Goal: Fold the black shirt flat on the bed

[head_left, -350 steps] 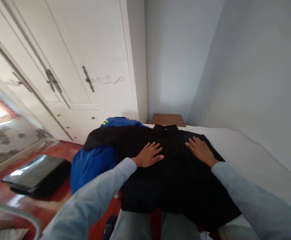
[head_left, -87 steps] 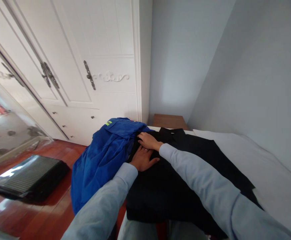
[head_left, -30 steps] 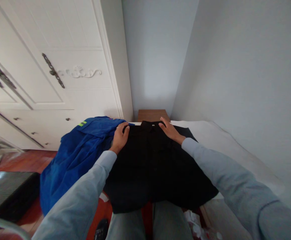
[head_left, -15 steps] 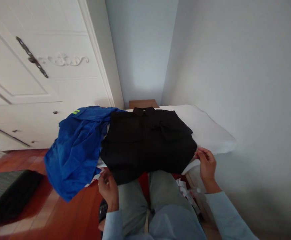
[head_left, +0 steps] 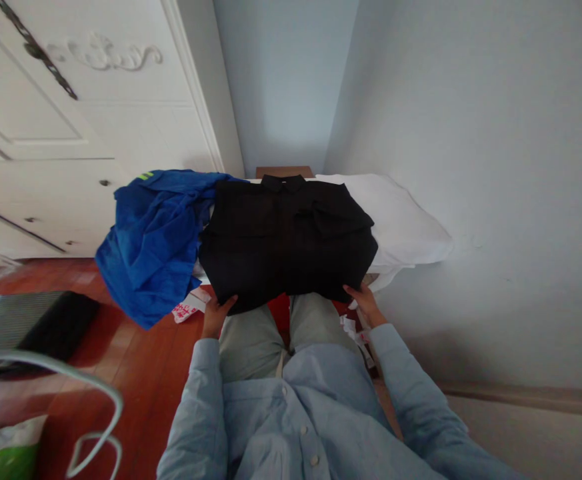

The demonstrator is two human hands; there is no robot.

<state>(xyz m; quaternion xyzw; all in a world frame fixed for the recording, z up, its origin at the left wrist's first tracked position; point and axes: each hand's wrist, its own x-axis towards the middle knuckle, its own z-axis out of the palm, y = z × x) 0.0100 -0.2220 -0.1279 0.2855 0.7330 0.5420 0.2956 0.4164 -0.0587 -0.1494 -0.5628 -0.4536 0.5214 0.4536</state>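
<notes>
The shirt (head_left: pixel 271 260), wider crosswise, collar (head_left: pixel 283 183) farthest, lies on the white surface (head_left: pixel 405 233) directly ahead of the left hand (head_left: pixel 214 316) and right hand (head_left: pixel 367 304), equally near, each gripping a hem corner, beside the blue garment (head_left: pixel 153 247).

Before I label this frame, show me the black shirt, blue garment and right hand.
Black shirt (head_left: pixel 275 250): head view, on its front.
Blue garment (head_left: pixel 155 233): head view, crumpled middle.
Right hand (head_left: pixel 367 306): head view, middle of hand.

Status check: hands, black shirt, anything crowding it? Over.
Left hand and right hand at opposite ends of the near hem, thumbs on top. Black collared shirt spread out, collar at far side. Blue garment bunched close along its left.
</notes>
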